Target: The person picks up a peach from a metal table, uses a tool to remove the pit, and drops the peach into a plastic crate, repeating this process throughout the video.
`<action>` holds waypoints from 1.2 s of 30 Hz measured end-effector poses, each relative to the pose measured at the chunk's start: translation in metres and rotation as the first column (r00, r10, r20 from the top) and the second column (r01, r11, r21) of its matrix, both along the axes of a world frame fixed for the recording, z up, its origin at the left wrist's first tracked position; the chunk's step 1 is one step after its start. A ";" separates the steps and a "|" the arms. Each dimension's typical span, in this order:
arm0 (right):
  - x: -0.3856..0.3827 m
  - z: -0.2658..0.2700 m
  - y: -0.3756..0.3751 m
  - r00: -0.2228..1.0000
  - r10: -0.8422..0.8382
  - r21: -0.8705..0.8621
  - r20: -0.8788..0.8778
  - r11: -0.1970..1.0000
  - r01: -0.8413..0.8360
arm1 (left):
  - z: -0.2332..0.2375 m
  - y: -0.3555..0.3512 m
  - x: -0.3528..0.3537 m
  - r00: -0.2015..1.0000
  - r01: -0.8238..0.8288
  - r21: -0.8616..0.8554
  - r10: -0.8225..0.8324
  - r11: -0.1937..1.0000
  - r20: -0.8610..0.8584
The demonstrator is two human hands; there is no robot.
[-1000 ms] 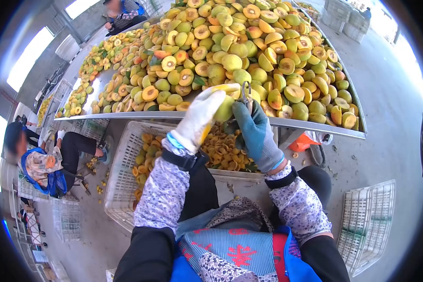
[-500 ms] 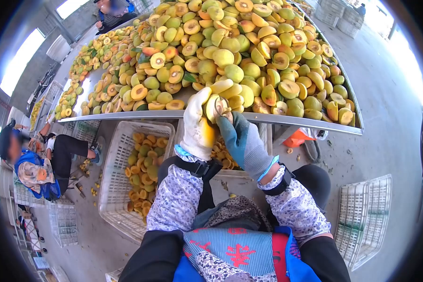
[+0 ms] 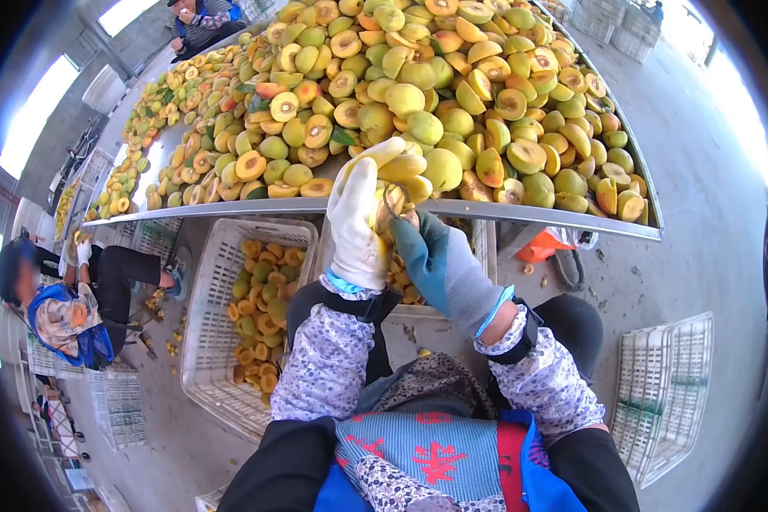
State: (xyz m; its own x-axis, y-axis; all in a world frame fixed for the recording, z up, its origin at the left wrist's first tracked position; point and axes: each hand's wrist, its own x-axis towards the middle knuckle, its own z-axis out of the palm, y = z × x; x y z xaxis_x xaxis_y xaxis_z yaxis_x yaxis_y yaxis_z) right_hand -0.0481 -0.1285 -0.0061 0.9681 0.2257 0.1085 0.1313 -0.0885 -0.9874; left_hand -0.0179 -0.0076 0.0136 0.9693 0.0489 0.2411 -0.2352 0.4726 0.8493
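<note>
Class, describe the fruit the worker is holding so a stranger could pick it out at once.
Find the long metal table heaped with yellow-green fruit, then the middle of its near edge. There a white-gloved left hand grips one yellow fruit, and a blue-gloved right hand holds a small metal tool against it. It alone is off the heap, in hand.

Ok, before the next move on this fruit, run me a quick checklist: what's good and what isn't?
1. Fruit gripped in the left hand: ok, white-gloved fingers wrap it.
2. Metal tool in the right hand: ok, its loop is at the fruit.
3. Pit out of the fruit: cannot tell, hidden by the gloves.
4. Crate beneath the hands: ok, it sits under the table edge.
5. Left fingers clear of the tool: cannot tell, they are very close.
</note>
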 end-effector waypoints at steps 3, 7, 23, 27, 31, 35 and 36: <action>-0.007 -0.002 0.002 1.000 -0.004 0.059 -0.027 0.998 0.006 | -0.005 -0.003 0.002 0.997 -0.058 0.028 0.057 0.998 0.045; -0.014 -0.011 0.004 0.974 -0.129 -0.200 0.188 0.965 0.167 | -0.004 -0.011 -0.002 0.990 -0.136 0.022 0.136 0.990 0.033; -0.004 -0.014 0.003 0.939 0.194 0.203 -0.285 0.969 -0.139 | -0.016 -0.002 0.008 0.970 -0.057 -0.117 0.027 0.992 -0.242; -0.004 0.014 -0.012 0.749 0.382 0.298 -0.542 0.920 -0.254 | -0.003 -0.002 0.003 0.977 -0.096 -0.007 0.093 0.995 -0.192; -0.007 -0.009 -0.002 0.882 0.254 0.084 -0.398 0.967 -0.240 | -0.008 0.017 0.011 0.951 0.102 0.096 -0.069 0.990 -0.301; -0.004 0.006 -0.011 0.747 0.347 0.252 -0.567 0.937 -0.244 | -0.008 0.011 0.008 0.947 0.101 -0.011 -0.099 0.995 -0.307; -0.003 0.008 -0.012 0.728 0.364 0.313 -0.581 0.926 -0.213 | -0.008 0.007 0.008 0.958 0.082 -0.066 -0.097 0.994 -0.271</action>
State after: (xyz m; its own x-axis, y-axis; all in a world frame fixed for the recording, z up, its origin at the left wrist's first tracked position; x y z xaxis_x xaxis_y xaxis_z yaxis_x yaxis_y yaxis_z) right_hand -0.0509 -0.1406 0.0017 0.7276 0.5496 -0.4106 -0.5292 0.0688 -0.8457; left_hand -0.0101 -0.0006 0.0060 0.9988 -0.0351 -0.0341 0.0475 0.5276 0.8482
